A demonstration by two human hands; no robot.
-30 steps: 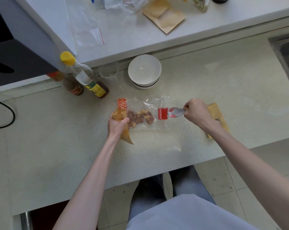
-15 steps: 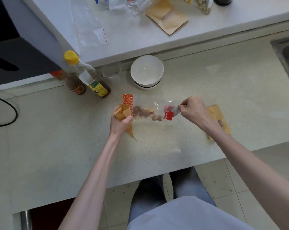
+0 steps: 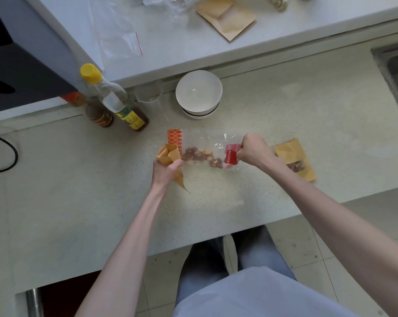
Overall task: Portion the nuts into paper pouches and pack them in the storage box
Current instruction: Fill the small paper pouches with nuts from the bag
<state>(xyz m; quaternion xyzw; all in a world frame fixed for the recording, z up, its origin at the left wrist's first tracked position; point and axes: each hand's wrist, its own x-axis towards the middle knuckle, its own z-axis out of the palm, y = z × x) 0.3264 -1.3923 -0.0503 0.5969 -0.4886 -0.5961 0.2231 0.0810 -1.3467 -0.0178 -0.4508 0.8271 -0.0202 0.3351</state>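
Pouch (image 3: 169, 156), brown paper, left of centre: gripped round its lower body by the left hand (image 3: 166, 171), fingers curled, mouth open and turned up toward the nut bag. Position about as a second ago.

Nut bag (image 3: 204, 149), clear plastic with orange and red panels, centre of frame, between the two hands. A second ago it lay flat on the counter (image 3: 79, 191) with a spoon at its red end; now the right hand (image 3: 253, 149) pinches that red end in a closed fist and has lifted it. Nuts (image 3: 201, 155) have slid toward the pouch mouth. Judgement: pouring has replaced scooping, and the current portion is only beginning.

Spoon: not visible now; whether the right fist holds it besides the bag cannot be told.

Second pouch (image 3: 295, 160), right of centre, flat on the counter, nuts showing through its window; one portion seemingly done. Partly covered by the right wrist.

Bowls (image 3: 199, 93), white, stacked, above centre. Bottles (image 3: 112, 99), upper left. Spare pouch (image 3: 226, 16) and clear bag (image 3: 119, 36) on the raised shelf, top of frame.

Storage box: not identifiable anywhere in frame. Pouch interior hidden, fill level unknown. Sink (image 3: 397, 72) cut off at right edge.
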